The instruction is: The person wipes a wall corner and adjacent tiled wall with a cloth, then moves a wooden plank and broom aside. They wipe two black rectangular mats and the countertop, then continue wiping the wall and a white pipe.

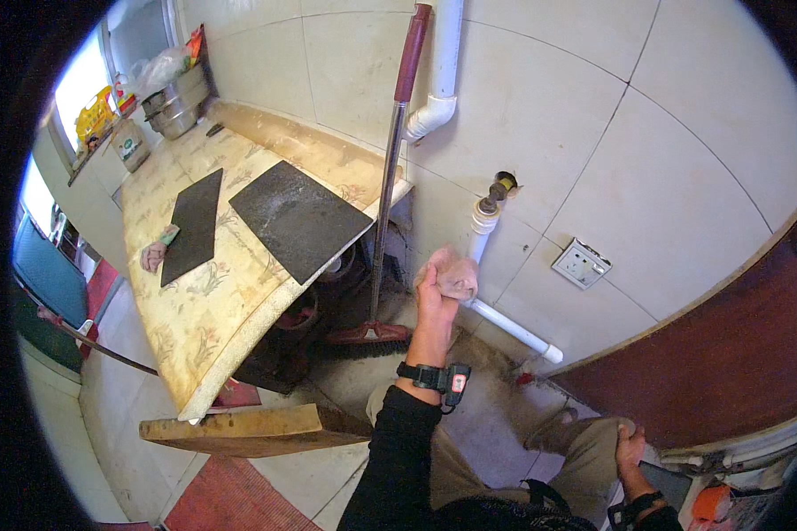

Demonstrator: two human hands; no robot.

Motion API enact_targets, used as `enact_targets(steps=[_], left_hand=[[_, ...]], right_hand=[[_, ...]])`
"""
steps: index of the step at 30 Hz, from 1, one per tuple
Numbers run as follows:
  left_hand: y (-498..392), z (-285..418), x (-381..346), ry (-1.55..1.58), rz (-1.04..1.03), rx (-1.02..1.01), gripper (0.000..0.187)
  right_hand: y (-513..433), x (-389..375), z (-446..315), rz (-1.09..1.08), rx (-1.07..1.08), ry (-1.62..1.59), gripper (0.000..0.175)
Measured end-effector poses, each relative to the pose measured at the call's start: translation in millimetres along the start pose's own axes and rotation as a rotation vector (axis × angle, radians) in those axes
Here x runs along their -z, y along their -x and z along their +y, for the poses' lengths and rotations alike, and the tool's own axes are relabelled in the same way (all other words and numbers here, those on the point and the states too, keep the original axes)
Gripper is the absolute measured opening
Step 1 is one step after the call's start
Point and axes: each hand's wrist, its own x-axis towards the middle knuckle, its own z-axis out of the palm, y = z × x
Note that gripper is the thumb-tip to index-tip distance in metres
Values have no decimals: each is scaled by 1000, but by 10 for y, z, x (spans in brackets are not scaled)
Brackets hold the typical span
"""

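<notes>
My left hand (436, 299) is raised in front of the tiled wall, closed on a crumpled pink cloth (456, 273). White plastic drain pipe sections (511, 326) run just behind it on the wall. Low at the right, my right hand (629, 446) rests on my knee, its fingers slightly apart and no object visible in it. To the left stands a table with a floral covering (252, 156). On it lie a dark square panel (299, 219), a narrower dark panel (198, 222) and a pink and green cloth (156, 252) touching the narrower one's edge.
A broom (388, 166) leans upright beside the table corner. A wooden board (239, 428) stands near the table's front edge, above a red mat (232, 498). Metal pots (176, 109) sit at the table's far end. The wall carries a socket (581, 263); a dark red panel (710, 332) is at right.
</notes>
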Motion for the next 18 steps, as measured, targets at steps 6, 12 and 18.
enact_targets(steps=[6,12,18], left_hand=[[-606,-113,364,19,16,35,46],[-1238,10,188,-316,308,5,45],[-1481,123,-720,-729,204,-340,53]], right_hand=[[26,-59,-70,-26,-24,1,58],[-10,-67,-169,-55,-71,90,58],[-79,-10,-248,-166,-170,32,64]])
